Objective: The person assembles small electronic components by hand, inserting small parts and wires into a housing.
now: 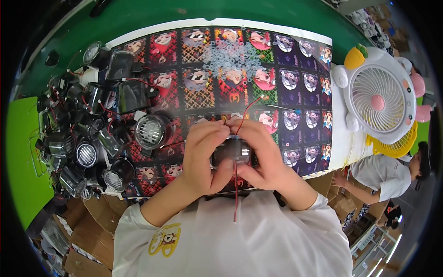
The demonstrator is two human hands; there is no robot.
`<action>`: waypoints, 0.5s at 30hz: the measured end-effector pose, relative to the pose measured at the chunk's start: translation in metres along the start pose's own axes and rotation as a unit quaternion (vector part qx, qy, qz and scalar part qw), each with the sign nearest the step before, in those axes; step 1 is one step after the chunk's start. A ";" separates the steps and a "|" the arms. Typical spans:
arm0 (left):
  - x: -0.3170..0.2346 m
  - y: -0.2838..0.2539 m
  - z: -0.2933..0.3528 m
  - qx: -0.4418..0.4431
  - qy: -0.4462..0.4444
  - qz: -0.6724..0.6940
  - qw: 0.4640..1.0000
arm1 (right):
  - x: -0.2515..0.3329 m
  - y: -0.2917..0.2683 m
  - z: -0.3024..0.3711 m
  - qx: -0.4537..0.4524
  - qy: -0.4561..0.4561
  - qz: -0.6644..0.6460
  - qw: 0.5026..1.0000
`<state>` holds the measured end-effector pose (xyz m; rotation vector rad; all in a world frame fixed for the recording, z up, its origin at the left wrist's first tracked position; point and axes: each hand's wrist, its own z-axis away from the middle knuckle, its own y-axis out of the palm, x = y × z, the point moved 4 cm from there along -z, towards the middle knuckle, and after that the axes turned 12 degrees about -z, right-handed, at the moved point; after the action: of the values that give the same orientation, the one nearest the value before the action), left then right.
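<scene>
My left hand and my right hand are closed round a dark, glossy cylindrical housing just in front of my chest. Their fingertips meet at its far side, and both thumbs press its near side. From the far side a thin red wire runs up to a small pale connector. Another red wire hangs from the near side toward my shirt. My fingers hide much of the housing. To the left of my left hand, a similar dark housing with a slatted silver grille lies on its side.
Several dark housings with wires are heaped at the left. Small translucent rings lie scattered on the printed sheet. A thin tool with a blue end rests right of them. A white fan stands far right, near another person.
</scene>
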<state>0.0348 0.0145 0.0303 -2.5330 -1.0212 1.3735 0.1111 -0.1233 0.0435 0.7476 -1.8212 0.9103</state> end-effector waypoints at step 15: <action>0.003 -0.012 -0.005 0.023 0.007 0.036 0.999 | 0.001 0.009 -0.004 -0.060 0.007 -0.150 0.987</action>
<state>0.0337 0.0268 0.0358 -2.5663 -0.8931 1.3780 0.1050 -0.1151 0.0433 0.9073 -1.6774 0.6019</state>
